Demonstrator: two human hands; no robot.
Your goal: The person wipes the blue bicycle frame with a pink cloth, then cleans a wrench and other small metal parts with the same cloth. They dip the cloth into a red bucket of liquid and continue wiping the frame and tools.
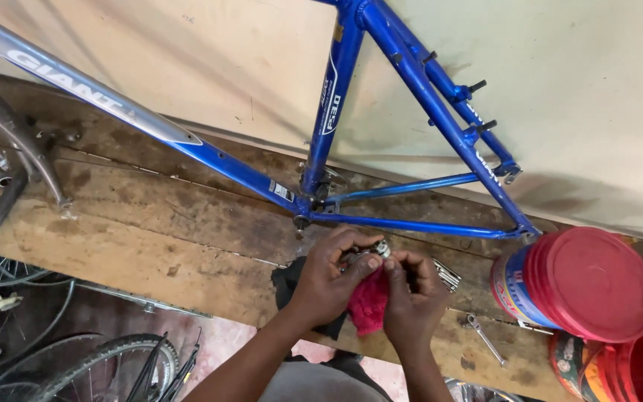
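We grip a small metal part (376, 249) w/ left hand (329, 279), right hand (411, 301) clutching red rag (368, 301), nr red-lidded tub (578, 283) w/ blue label.

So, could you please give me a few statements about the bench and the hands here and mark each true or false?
1. Both hands hold a small metal part over the wooden bench. True.
2. The cloth at the hands is green. False: it is red.
3. The blue bicycle frame has both wheels fitted. False: it carries no wheels.
4. A bucket with a red lid lies beside the right hand. True.
5. The left hand rests flat on the bench. False: its grip is on the part.
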